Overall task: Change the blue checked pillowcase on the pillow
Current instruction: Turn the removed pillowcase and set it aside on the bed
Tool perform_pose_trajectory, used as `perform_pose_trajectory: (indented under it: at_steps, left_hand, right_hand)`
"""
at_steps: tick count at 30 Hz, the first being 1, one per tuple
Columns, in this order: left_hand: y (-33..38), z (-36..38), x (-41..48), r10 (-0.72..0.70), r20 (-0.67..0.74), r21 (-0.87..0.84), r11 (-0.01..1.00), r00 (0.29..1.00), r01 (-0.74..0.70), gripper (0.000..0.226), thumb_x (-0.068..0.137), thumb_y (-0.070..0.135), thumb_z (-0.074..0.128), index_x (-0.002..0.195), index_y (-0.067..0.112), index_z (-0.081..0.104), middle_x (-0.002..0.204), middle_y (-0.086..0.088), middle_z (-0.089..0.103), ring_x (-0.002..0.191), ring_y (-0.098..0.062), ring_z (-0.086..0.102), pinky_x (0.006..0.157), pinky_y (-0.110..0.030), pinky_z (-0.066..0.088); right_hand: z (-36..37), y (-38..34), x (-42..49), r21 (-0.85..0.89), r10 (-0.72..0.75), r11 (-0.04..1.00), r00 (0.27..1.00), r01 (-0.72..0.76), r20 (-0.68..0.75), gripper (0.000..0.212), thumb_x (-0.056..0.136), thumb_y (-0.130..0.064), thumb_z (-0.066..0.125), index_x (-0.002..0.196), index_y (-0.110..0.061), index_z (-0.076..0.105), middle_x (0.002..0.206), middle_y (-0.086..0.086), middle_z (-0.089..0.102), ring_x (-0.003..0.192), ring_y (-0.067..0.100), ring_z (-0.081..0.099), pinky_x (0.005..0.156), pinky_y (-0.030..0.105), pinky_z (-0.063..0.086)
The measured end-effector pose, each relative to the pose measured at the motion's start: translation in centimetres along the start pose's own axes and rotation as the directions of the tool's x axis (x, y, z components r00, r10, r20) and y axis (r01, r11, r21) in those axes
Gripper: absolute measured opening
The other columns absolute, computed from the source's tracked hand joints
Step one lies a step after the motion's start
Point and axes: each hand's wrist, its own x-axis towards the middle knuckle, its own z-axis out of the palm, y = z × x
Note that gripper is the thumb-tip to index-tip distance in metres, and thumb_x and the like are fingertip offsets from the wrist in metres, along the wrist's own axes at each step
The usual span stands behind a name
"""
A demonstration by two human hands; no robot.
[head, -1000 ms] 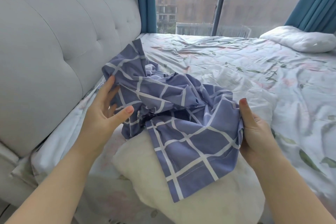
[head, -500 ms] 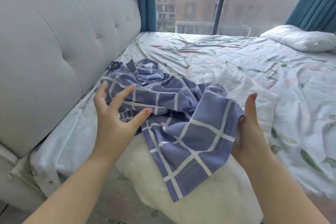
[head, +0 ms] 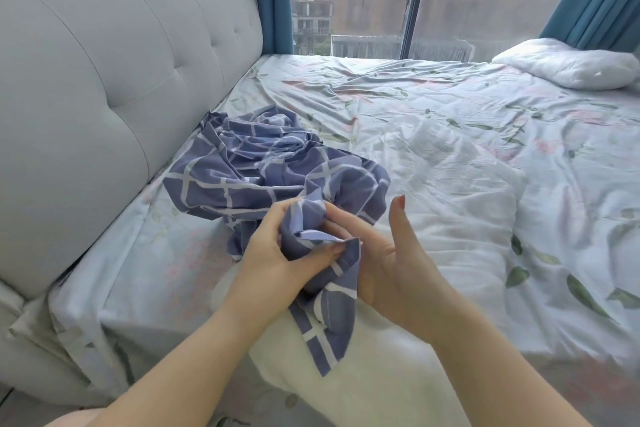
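Note:
The blue checked pillowcase point(head: 263, 166) lies crumpled on the bed beside the headboard, with one end pulled toward me. My left hand point(head: 277, 253) grips that bunched end between thumb and fingers. My right hand point(head: 391, 256) is just right of it, palm facing left, thumb raised, its fingers touching the cloth at the hem; how far they curl round it is hidden. A strip of the pillowcase hangs down over a bare cream pillow point(head: 374, 374) at the near edge of the bed.
The bed point(head: 467, 135) has a wrinkled white floral sheet. A grey tufted headboard point(head: 104, 80) runs along the left. A second white pillow point(head: 568, 66) lies at the far right by the teal curtain and the window.
Both hands have come together at the near end of the pillowcase. The left hand, open a moment ago, now grips the cloth. The rest of the pillowcase has dropped flatter onto the bed.

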Motion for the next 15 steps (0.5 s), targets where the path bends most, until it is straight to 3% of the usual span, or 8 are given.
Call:
perform_pose_trajectory:
  at_steps: [3, 6, 10, 12, 15]
  left_hand:
    - [-0.3, -0.5, 0.3, -0.053, -0.021, -0.118, 0.992, 0.998, 0.050, 0.044, 0.065, 0.035, 0.081, 0.105, 0.030, 0.064, 0.098, 0.002, 0.074, 0.095, -0.015, 0.071, 0.082, -0.036, 0.057]
    - [-0.3, -0.9, 0.5, -0.096, -0.002, -0.145, 0.985, 0.995, 0.095, 0.052, 0.066, 0.047, 0.085, 0.111, 0.033, 0.061, 0.101, 0.004, 0.074, 0.099, -0.016, 0.070, 0.085, -0.037, 0.056]
    - [-0.5, -1.9, 0.4, -0.091, 0.117, -0.058, 0.993, 0.989, 0.098, 0.076, 0.061, 0.071, 0.071, 0.128, 0.040, 0.052, 0.116, 0.002, 0.070, 0.109, -0.016, 0.067, 0.097, -0.044, 0.051]
    - [-0.6, -2.4, 0.4, -0.084, 0.128, -0.036, 0.995, 0.988, 0.089, 0.073, 0.061, 0.071, 0.070, 0.127, 0.047, 0.051, 0.126, 0.002, 0.064, 0.112, -0.016, 0.065, 0.103, -0.047, 0.047]
    - [-0.6, -2.9, 0.4, -0.096, 0.138, -0.085, 0.991, 0.986, 0.108, 0.063, 0.066, 0.062, 0.072, 0.125, 0.049, 0.054, 0.132, 0.011, 0.060, 0.122, -0.018, 0.059, 0.107, -0.050, 0.043]
  right_hand:
    - [0.0, 0.1, -0.1, -0.064, 0.037, 0.997, 0.998, -0.034, 0.048, 0.095, 0.073, -0.086, 0.032, 0.146, -0.027, 0.042, 0.139, 0.002, 0.059, 0.130, 0.022, 0.054, 0.114, 0.044, 0.035]
    - [0.4, 0.5, -0.2, -0.148, 0.033, 0.989, 0.996, -0.020, 0.084, 0.096, 0.071, -0.088, 0.042, 0.148, -0.032, 0.039, 0.140, -0.008, 0.057, 0.132, 0.014, 0.051, 0.117, 0.043, 0.030]
    - [1.0, 0.9, -0.3, -0.194, 0.066, 0.980, 0.994, -0.048, 0.090, 0.084, 0.081, -0.081, 0.023, 0.144, -0.030, 0.045, 0.143, -0.009, 0.054, 0.132, 0.010, 0.050, 0.115, 0.035, 0.035]
    - [1.2, 0.5, -0.5, -0.206, 0.100, 0.975, 0.990, -0.079, 0.096, 0.076, 0.085, -0.077, 0.015, 0.132, -0.035, 0.057, 0.135, -0.012, 0.061, 0.127, 0.006, 0.055, 0.108, 0.026, 0.043]
    - [1.2, 0.3, -0.6, -0.236, 0.152, 0.966, 0.967, -0.102, 0.205, 0.084, 0.082, -0.079, 0.016, 0.134, -0.029, 0.059, 0.137, -0.002, 0.060, 0.131, 0.014, 0.052, 0.113, 0.032, 0.038]
